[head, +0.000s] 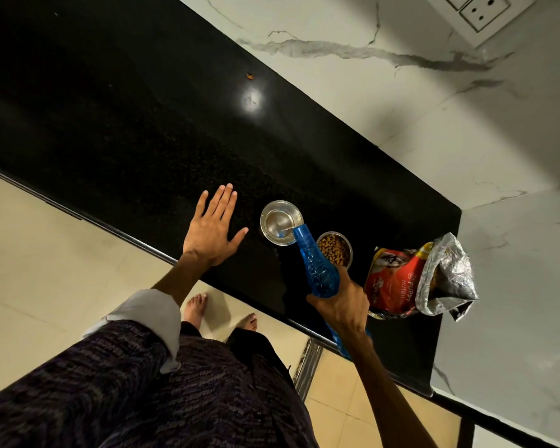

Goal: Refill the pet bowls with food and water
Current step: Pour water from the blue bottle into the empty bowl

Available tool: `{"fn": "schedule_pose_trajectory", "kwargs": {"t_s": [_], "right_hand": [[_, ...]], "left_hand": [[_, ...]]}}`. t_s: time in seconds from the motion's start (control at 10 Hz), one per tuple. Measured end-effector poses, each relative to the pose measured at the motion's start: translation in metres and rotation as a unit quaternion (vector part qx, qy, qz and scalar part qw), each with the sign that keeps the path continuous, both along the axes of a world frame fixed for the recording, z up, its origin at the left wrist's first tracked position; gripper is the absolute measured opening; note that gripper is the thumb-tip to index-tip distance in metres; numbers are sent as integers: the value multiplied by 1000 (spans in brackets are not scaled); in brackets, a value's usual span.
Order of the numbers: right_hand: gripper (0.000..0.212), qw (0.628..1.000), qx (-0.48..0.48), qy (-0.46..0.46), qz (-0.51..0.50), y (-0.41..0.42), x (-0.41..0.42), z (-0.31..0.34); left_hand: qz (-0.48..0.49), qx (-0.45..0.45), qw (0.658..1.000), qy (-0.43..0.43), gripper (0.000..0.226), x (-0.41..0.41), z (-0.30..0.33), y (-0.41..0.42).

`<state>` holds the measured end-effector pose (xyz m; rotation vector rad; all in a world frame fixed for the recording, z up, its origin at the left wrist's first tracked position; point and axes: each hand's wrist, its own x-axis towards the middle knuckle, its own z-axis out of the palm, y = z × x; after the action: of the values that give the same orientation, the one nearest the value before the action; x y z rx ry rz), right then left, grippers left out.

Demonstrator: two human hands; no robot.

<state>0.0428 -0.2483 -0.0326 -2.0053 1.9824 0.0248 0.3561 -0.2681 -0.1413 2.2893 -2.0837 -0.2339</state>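
A blue plastic water bottle [316,266] is gripped around its body by the right hand [340,303], fingers curled about it, the forearm reaching up from the lower right. The bottle is tilted with its open neck over the rim of a steel water bowl [280,223], into which a thin stream is poured. The left hand [212,226] is laid flat on the black granite counter [126,124], fingers straight and spread, just beside that bowl. A second steel bowl [335,250] filled with kibble is seen behind the bottle. An opened puppy food bag [414,279] is stood further right.
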Motion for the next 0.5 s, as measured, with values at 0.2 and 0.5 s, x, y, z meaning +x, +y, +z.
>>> {"fn": "schedule_pose_trajectory", "kwargs": {"t_s": [0.2, 0.5], "right_hand": [[88, 1000, -1, -2, 2, 0, -1, 0], [89, 1000, 5, 2, -1, -2, 0, 1]], "left_hand": [[0, -1, 1000, -2, 89, 1, -1, 0], [0, -1, 1000, -2, 89, 0, 0, 0]]}}
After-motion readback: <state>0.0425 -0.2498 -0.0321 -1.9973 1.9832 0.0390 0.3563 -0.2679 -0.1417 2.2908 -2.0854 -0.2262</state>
